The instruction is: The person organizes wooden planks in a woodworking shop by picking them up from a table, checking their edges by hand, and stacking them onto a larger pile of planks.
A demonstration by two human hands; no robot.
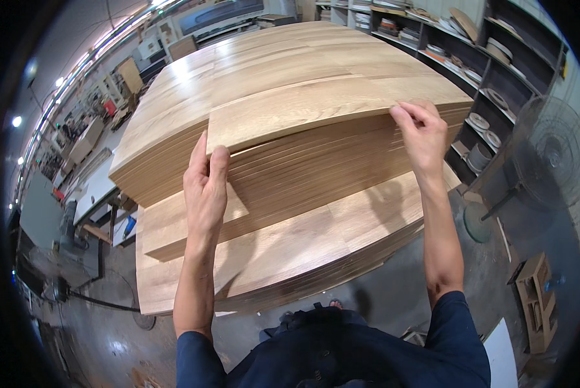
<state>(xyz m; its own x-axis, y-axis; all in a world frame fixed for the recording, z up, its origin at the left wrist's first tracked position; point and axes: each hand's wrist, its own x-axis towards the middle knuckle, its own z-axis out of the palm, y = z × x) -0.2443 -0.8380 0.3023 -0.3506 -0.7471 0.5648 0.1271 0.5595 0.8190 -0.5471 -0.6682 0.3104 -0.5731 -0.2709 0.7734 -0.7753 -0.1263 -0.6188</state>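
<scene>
A wood-grain board (303,111) lies on top of a tall stack of similar boards (316,161), its front edge facing me. At its left end, my left hand (206,184) is closed on the corner, thumb at the front edge and fingers along the end. Near the board's right front corner my right hand (425,132) pinches the edge between thumb and fingers. A dark gap shows under the front edge. Below my left hand, shorter boards (170,223) sit on a lower, wider stack of boards (290,249).
Dark shelves (496,68) with rolls of banding stand at the right back. A standing fan (548,155) is at the right, another fan (54,268) at the left. A wooden crate-like piece (535,304) rests on the floor at the right. A white-topped table (99,184) stands at the left.
</scene>
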